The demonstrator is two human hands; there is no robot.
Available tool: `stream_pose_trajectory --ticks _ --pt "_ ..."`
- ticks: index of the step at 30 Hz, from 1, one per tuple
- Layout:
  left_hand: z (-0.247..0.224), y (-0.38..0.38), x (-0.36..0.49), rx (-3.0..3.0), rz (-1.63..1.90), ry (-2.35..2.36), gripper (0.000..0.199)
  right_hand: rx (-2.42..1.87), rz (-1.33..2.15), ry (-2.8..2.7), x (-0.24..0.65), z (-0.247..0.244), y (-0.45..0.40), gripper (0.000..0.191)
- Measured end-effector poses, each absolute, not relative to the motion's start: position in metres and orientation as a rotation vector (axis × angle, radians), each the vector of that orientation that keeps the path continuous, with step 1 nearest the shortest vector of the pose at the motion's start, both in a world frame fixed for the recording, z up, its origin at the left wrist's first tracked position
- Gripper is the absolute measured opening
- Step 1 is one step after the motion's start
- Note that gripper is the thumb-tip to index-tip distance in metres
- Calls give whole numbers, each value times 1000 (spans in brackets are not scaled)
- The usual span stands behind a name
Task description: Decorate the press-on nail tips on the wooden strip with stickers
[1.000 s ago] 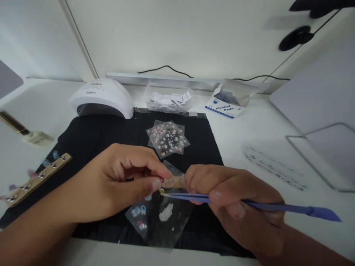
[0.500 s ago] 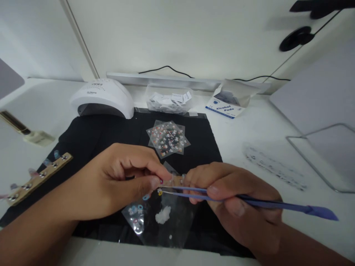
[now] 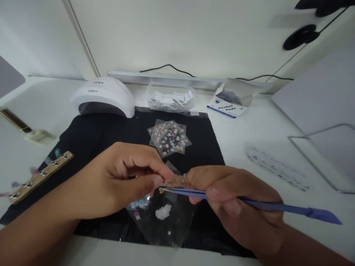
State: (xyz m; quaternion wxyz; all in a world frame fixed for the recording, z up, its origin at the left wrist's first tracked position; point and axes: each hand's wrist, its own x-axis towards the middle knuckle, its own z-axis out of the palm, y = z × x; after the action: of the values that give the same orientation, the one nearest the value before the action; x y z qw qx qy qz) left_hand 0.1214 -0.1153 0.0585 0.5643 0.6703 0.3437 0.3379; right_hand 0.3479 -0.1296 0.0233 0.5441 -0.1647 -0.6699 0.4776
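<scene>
My left hand [image 3: 124,181] pinches a clear sticker sheet [image 3: 141,204] between thumb and index finger, with a small pink shape at the fingertips. My right hand [image 3: 235,207] holds blue tweezers [image 3: 294,210] almost level, their arms pressed together. The tweezer tips meet the sheet at a tiny yellow ring-shaped sticker [image 3: 162,191], just below my left thumb; whether they grip it I cannot tell. Behind the tweezers, a tan strip with studs [image 3: 177,181] runs to my right fingers. Below lies a clear film with a white patch [image 3: 163,212].
A black mat [image 3: 199,136] carries fanned sticker sheets [image 3: 169,137]. Behind stand a white nail lamp [image 3: 104,96], a clear tub of packets [image 3: 170,99] and an alcohol pads box [image 3: 231,99]. At left are a studded strip with nail tips [image 3: 41,177] and a polish bottle [image 3: 40,136].
The tweezers have closed; their arms were apart before. The stickers below my left hand have shifted, and a pink one now shows. Both hands stay nearly in place.
</scene>
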Motion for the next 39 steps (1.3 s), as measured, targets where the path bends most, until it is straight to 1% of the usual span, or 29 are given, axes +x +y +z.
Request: stream_pose_trajectory --ticks 9,24,30,39 --pt "57 -117 121 1561 793 837 14 -342 1162 -1633 350 26 -127 29" --pt "61 -115 122 1553 767 828 15 -324 1164 -1634 349 24 -128 29" --pt "53 -116 120 1518 779 791 16 -315 1168 -1613 348 24 -128 27" --pt "48 -118 119 1502 830 758 18 -324 1168 -1628 347 26 -128 30"
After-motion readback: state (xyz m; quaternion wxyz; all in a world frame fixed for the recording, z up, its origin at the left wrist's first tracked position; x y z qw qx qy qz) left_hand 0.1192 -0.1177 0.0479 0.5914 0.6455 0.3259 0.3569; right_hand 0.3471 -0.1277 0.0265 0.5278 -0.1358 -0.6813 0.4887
